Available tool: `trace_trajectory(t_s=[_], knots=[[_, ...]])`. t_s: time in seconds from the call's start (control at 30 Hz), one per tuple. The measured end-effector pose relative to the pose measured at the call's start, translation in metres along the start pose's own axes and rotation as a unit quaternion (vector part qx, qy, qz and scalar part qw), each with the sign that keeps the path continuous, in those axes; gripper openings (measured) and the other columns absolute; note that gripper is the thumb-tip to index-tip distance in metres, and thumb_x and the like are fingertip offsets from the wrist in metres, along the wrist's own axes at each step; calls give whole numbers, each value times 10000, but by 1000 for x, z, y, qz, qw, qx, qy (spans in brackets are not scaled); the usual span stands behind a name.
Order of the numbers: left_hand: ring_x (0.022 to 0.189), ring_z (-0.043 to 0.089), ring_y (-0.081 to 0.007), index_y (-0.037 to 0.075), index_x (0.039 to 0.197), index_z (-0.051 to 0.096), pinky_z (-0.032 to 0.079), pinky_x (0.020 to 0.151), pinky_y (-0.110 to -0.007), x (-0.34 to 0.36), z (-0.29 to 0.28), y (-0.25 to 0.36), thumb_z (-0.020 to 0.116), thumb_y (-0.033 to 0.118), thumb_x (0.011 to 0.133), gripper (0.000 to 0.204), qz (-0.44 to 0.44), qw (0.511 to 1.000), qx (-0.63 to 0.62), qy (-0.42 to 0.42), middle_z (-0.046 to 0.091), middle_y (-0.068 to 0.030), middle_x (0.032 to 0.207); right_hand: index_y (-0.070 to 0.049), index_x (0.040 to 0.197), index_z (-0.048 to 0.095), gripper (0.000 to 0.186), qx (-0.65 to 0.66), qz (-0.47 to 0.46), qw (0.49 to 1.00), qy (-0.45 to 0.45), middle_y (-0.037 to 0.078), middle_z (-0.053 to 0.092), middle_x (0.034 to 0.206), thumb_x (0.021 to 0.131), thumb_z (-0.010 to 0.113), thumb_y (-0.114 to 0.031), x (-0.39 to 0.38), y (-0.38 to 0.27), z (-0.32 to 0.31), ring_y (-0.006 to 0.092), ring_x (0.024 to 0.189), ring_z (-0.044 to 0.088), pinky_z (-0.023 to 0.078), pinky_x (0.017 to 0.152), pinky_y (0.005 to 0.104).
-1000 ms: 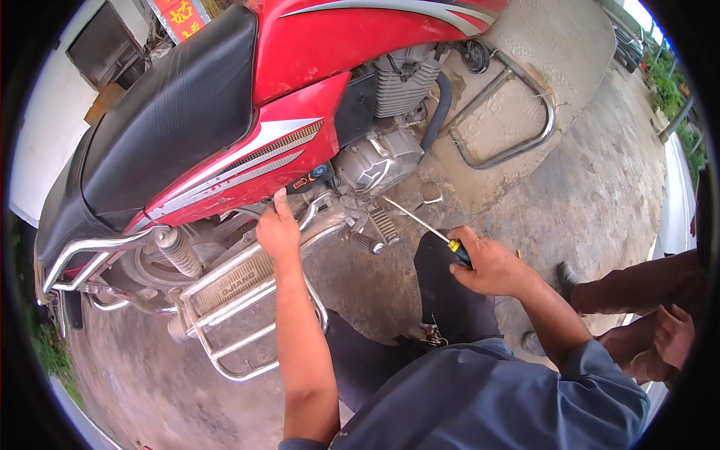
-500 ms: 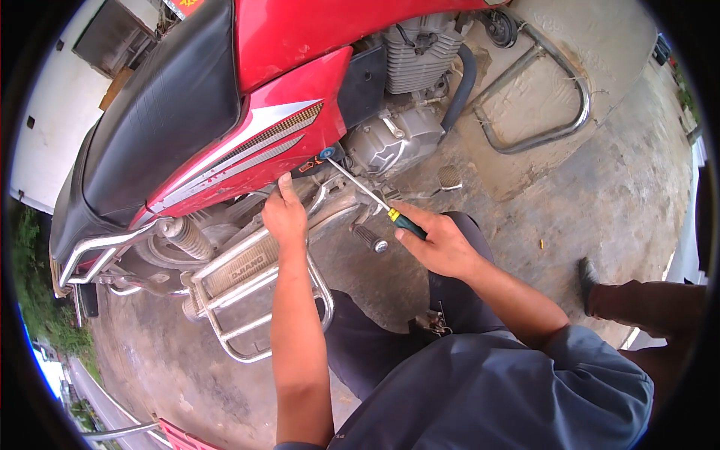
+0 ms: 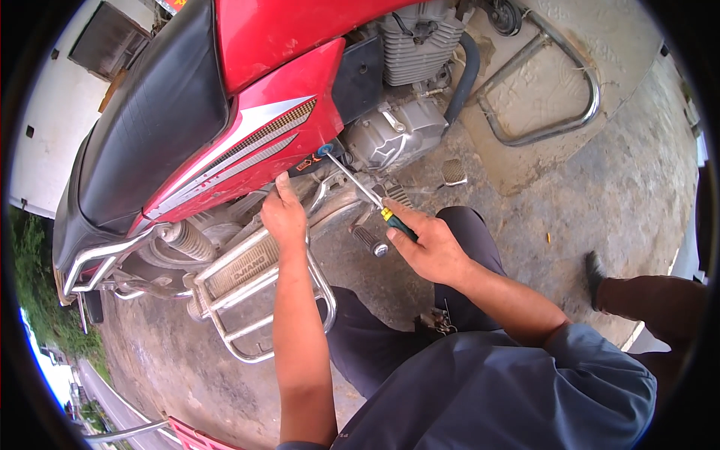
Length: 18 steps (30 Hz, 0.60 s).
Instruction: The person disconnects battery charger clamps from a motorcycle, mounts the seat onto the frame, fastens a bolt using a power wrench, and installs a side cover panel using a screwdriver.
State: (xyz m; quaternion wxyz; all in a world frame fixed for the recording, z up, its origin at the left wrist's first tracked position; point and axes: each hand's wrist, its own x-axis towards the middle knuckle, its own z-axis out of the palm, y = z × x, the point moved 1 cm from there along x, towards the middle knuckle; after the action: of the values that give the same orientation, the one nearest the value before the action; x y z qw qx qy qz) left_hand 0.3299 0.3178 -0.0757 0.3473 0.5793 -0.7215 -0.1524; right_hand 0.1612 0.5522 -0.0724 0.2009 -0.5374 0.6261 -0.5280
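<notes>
A red motorcycle side panel (image 3: 259,154) with silver and gold mesh trim spans the upper middle of the head view. Low on its edge, my left hand (image 3: 285,214) is closed, thumb up against the panel; its other fingers are mostly hidden. In my right hand (image 3: 431,244) is a screwdriver (image 3: 390,218) with a green and yellow handle, its long metal shaft slanting up to the left. The shaft's far end meets a round blue piece (image 3: 324,151) at the panel's lower front corner. Just beside that, a dark part with orange marks (image 3: 307,162) shows under the panel.
The grey engine (image 3: 397,135) lies right of the panel, with a footpeg (image 3: 369,240) below. A chrome side rack (image 3: 247,300) stands beside my left forearm. A chrome crash bar (image 3: 592,97) is at upper right. Another person's leg (image 3: 637,300) is at right.
The view has shifted slightly, moving the motorcycle a little left in the picture. My right hand and the screwdriver have tilted a bit; both hands keep their places on the same things.
</notes>
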Motion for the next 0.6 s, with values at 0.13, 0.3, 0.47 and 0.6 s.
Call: trace_trajectory(t_s=[0.13, 0.3, 0.47, 0.6], knots=[[882, 658, -523, -15, 986, 757, 497, 797, -565, 1, 1, -1, 445, 613, 1047, 704, -1, 1000, -10, 0, 698, -305, 876, 4, 1456, 528, 498, 54, 81, 995, -1, 292, 659, 1274, 998, 625, -166, -4, -16, 8, 423, 1218, 635, 502, 1033, 418], [873, 659, -517, -5, 984, 757, 501, 796, -555, -1, -3, -2, 472, 597, 1045, 669, 2, 1000, -24, 13, 700, -296, 870, -7, 1479, 505, 511, 195, 310, 926, -91, 285, 671, 1223, 1004, 616, -159, 2, -38, 2, 436, 1170, 642, 511, 994, 436], [871, 667, -504, -1, 987, 758, 511, 792, -538, -2, -5, 4, 511, 589, 1035, 641, -13, 1000, -29, -2, 700, -293, 869, -31, 1508, 478, 545, -11, 90, 996, -19, 267, 663, 1111, 981, 598, -98, 1, -46, 10, 443, 1043, 644, 520, 923, 457], [855, 667, -505, -5, 984, 757, 510, 781, -540, -2, -5, -2, 528, 591, 1027, 639, -18, 999, -42, 2, 698, -289, 854, -41, 1521, 471, 538, -44, 39, 998, 10, 203, 674, 1057, 994, 573, -78, 8, -57, 13, 345, 884, 686, 549, 796, 408]])
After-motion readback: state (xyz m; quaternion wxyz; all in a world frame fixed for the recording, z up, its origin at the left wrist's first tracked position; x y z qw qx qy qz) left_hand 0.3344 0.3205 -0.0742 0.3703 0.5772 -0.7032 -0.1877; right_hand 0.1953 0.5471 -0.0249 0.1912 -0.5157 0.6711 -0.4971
